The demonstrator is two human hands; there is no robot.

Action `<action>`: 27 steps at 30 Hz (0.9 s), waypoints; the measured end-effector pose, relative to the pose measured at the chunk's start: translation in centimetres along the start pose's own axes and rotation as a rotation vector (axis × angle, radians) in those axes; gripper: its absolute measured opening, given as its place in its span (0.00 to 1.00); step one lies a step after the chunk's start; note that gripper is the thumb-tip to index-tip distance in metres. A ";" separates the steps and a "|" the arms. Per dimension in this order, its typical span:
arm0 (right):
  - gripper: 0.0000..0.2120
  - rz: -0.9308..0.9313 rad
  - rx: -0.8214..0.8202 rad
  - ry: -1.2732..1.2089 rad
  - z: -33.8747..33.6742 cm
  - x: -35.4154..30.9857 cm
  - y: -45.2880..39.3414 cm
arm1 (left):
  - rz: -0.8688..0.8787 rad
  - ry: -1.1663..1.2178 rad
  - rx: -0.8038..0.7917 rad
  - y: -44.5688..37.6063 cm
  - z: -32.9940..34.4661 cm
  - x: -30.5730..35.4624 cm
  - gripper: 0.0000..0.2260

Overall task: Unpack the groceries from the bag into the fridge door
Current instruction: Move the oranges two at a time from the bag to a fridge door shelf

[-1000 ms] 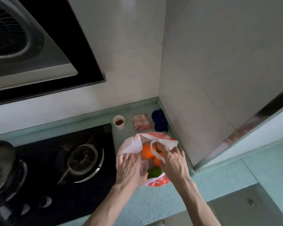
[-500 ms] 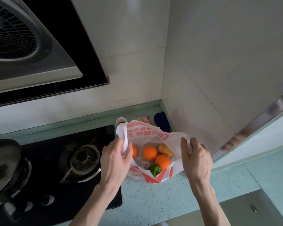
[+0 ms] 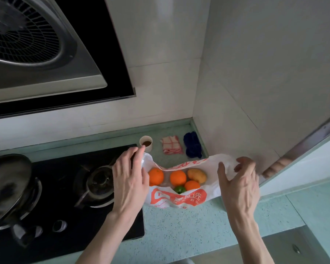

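Bag mouth (image 3: 179,169): stretched wide, open from above.
12 o'clock: cup (image 3: 146,145), cloths (image 3: 171,145) crowd the tabletop (image 3: 189,229).
3 o'clock: wall (image 3: 236,130) close.

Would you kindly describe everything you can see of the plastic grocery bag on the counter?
The plastic bag is thin, white and printed with orange-red lettering and a logo. It lies on the speckled green counter just right of the black hob, its mouth pulled wide open. The left hand grips its left edge and the right hand holds its right edge. Inside show three oranges, a potato and something green, partly hidden by the front wall.
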State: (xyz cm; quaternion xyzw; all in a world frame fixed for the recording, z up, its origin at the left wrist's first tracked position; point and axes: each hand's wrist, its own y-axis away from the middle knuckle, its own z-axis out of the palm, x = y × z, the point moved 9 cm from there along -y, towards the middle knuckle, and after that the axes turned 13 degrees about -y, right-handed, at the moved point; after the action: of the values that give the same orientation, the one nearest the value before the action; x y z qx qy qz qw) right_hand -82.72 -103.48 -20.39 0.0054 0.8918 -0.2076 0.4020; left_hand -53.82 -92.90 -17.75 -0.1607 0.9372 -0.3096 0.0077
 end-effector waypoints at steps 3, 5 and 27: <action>0.25 -0.136 0.101 0.017 -0.9 -1.8 0.8 | 0.116 0.031 0.027 -0.1 -1.2 2.4 0.26; 0.18 -0.275 0.099 -0.055 -0.9 -3.5 1.4 | 0.229 0.106 0.045 0.0 -1.8 4.6 0.18; 0.64 -0.136 -1.018 0.492 14.1 4.0 2.7 | 0.346 -0.515 -0.785 0.7 10.8 1.0 0.54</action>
State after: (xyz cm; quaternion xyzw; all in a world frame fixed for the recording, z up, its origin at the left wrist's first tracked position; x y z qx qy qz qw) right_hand -74.86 -106.94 -32.53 -0.1984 0.9450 0.2305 0.1203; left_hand -53.73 -98.90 -26.76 -0.0649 0.9636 0.1219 0.2291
